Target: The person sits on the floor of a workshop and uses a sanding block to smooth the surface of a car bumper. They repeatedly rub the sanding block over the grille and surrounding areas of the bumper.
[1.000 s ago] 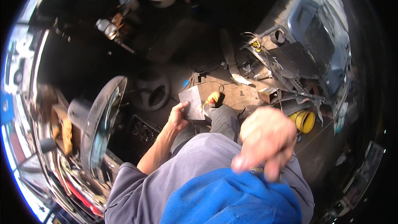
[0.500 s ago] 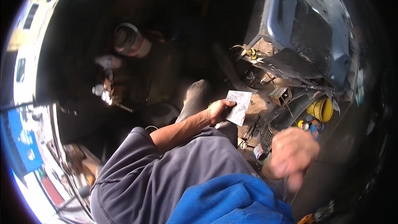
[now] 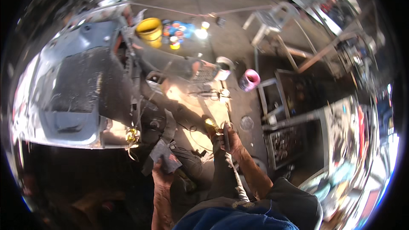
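Bright light patches the ground (image 3: 185, 104); lower left is near-black; side edges glare and bend, perhaps motion-blurred

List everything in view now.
Sheet: one, grey, lower left of centre.
Slim object: one, dark, below centre.
Large panel: one, blue-grey and black, left.
Bucket: one, yellow, upper left.
Small containers: several, mixed colours, right of bucket.
Pink can: one, pink, right of centre.
Pale can: one, pale, left of pink can.
Legged seat: one, pale, upper right.
Disc: one, grey, below pink can.
Rest: too blurred to count.
Left hand: one, holding sheet.
Right hand: one, holding slim object.
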`<state>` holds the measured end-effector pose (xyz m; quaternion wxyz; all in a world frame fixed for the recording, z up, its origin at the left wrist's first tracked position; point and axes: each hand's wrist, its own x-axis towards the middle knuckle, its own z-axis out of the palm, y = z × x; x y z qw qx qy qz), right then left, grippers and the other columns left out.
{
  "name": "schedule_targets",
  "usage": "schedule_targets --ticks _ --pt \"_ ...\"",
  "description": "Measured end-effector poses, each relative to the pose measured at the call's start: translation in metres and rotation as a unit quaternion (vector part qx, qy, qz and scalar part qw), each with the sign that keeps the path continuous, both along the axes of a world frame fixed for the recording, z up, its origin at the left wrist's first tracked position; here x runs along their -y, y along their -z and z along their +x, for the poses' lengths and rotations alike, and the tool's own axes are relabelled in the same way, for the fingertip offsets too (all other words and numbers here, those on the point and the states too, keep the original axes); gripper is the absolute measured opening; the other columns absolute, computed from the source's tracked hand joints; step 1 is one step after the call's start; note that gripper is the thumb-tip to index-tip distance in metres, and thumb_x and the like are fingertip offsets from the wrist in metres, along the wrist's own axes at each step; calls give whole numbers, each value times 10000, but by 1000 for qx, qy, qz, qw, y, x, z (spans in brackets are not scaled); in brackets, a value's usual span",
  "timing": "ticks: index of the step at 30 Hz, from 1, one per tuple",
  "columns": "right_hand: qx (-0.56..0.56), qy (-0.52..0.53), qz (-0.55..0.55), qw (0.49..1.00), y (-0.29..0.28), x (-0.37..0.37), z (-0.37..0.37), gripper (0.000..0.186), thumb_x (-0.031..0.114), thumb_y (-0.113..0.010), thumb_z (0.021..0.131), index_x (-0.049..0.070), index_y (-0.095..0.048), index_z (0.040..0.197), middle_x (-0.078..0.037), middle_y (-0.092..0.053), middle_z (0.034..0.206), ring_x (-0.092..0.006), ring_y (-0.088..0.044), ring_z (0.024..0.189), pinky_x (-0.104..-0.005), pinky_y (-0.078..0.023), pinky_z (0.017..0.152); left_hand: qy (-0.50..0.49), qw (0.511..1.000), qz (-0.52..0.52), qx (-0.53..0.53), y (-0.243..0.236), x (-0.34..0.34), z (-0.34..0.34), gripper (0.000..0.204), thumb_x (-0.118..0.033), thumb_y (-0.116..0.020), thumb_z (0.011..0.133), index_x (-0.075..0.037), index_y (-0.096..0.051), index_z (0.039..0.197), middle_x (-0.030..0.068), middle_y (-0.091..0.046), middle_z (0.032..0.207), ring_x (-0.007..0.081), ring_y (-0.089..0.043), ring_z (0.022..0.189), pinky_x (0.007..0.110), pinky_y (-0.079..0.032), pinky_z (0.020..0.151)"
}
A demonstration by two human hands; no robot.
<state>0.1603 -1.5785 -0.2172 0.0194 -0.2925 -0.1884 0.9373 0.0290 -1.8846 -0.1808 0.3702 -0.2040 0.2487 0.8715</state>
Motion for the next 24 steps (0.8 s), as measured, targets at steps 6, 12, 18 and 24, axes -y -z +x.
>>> schedule_targets --ticks 6,12,18,24 --pt "63 152 -2 986 3 60 78 412 43 -674 729 75 -615 1135 -54 -653 1039 -217 -623 921 -366 -487 896 90 989 77 -89 -2 1 -2 442 -218 -626 845 -62 -516 1244 115 -603 1100 292 -596 1035 441 -476 946" --pt "2 199 261 945 -118 66 73 312 -24 -682 719 8 -673 1029 -112 -692 1026 -240 -669 941 -386 -518 896 28 963 43 -263 -104 -14 44 374 -113 -639 873 -73 -544 1232 67 -623 1133 249 -616 1052 443 -496 921" --pt "-151 111 847 498 -244 78 93 304 11 -664 811 13 -670 1114 -128 -657 1098 -247 -631 951 -308 -504 824 88 875 -96 -466 -173 -23 92 328 -141 -589 952 -7 -552 1250 47 -642 1109 121 -599 971 295 -478 881" --pt "-117 96 952 266 -268 113 112 543 7 -691 624 142 -687 1149 -51 -654 1161 -249 -613 1027 -355 -490 874 127 764 -171 -610 -203 -25 126 287 -121 -472 1011 6 -522 1263 85 -644 1074 126 -573 956 284 -463 884"
